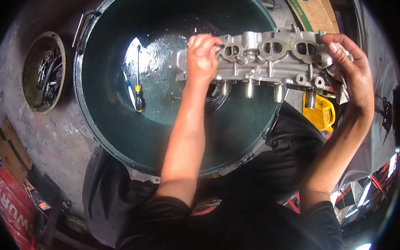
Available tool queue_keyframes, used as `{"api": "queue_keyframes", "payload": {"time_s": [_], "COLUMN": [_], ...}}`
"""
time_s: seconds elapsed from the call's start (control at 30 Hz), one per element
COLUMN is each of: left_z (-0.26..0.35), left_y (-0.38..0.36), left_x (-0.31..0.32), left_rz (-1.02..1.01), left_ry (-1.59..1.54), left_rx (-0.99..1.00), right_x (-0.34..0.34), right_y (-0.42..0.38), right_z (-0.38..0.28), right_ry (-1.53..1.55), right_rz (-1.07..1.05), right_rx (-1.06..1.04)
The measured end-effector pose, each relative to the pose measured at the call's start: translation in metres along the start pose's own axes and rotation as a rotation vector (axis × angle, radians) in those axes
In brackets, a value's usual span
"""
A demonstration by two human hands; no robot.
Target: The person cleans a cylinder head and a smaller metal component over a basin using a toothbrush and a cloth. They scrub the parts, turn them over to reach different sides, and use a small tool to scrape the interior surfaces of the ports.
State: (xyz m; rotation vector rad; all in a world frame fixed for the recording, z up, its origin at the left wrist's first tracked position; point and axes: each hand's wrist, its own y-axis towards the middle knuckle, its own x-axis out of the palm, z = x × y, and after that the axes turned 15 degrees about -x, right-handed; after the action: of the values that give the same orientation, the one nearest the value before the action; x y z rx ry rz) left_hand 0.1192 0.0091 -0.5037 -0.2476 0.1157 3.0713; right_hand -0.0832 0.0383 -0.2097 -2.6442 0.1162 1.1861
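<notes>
A grey metal engine cover casting (262, 64) is held up over a dark green tub, with paired oval ports along its upper face and short tubes sticking out below. My right hand (353, 67) grips its right end, thumb in front, with a crumpled pale rag (341, 85) bunched against the metal. Across the casting's left part lies my left hand (202, 58), its fingers curled together beside the leftmost port. Whatever is inside those fingers, if anything, is hidden.
The round tub (116, 146) stands between my knees. Inside it lie a yellow-and-black screwdriver (139, 98), a blue-and-white slender tool (130, 93) and shiny liquid. A metal bowl (31, 99) of dark parts stands left; a yellow container (317, 113) and cardboard box (324, 14) are right.
</notes>
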Motion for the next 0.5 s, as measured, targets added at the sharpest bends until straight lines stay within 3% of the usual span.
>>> {"api": "queue_keyframes", "payload": {"time_s": [0.03,0.13,0.27,0.33,0.4,0.5], "left_z": [0.0,0.026,-0.009,0.01,0.03,0.002], "left_y": [-0.001,0.012,0.002,0.01,0.012,0.009], "left_x": [-0.001,0.013,0.003,0.011,0.013,0.007], "left_rz": [-0.012,-0.042,-0.049,-0.01,-0.072,-0.038], "left_ry": [0.035,-0.057,0.026,-0.043,-0.054,-0.09], "left_rx": [-0.038,0.152,-0.045,0.127,0.111,0.009], "right_x": [0.002,0.004,0.002,0.004,0.007,0.006], "right_y": [-0.001,0.0,0.001,-0.001,-0.002,0.001], "right_z": [0.004,0.001,-0.001,-0.002,-0.001,-0.003], "right_ry": [0.067,0.065,-0.05,0.002,0.031,0.049], "right_rz": [0.024,0.057,0.02,0.042,0.07,0.071], "right_rx": [-0.028,0.015,-0.003,0.029,0.014,0.009]}}
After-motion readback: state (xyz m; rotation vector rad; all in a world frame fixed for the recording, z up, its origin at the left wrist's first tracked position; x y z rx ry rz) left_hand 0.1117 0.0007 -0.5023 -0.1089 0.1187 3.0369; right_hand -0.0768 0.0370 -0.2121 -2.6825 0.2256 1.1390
